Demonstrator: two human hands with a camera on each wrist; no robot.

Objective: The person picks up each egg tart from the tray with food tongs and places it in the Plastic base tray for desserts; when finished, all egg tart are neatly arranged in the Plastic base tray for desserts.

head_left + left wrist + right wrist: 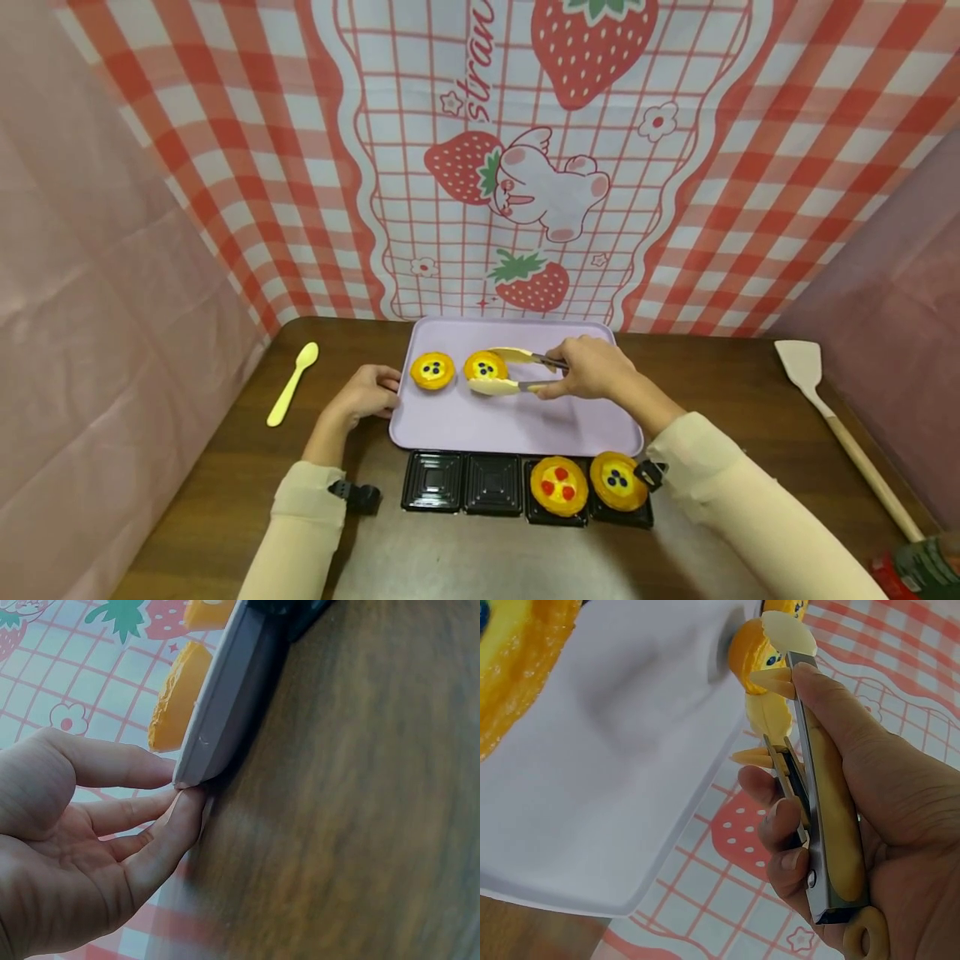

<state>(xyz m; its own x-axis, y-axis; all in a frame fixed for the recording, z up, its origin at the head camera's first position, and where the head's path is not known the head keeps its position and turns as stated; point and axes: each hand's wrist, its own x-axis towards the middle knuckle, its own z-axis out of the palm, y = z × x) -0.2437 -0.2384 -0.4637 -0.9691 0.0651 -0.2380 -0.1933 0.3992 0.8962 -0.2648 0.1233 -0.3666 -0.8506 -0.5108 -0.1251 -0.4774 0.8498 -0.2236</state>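
Note:
My right hand (594, 368) grips a pair of tongs (826, 817) with cream scalloped tips and metal arms. Between the tips is a blueberry-topped egg tart (485, 365), over the left half of a lilac tray (517, 427). Another blueberry-topped tart (432, 371) sits beside it, near the tray's left edge. At that edge, my left hand (367, 392) pinches the rim; in the left wrist view, fingers (127, 766) lie on both sides of the rim.
In front of the tray is a row of black square plastic bases; the right two hold a strawberry-topped tart (558, 486) and a blueberry-topped tart (618, 481). A yellow spoon (293, 383) lies left. At right are a spatula (840, 417) and a dark green-and-red object (922, 571).

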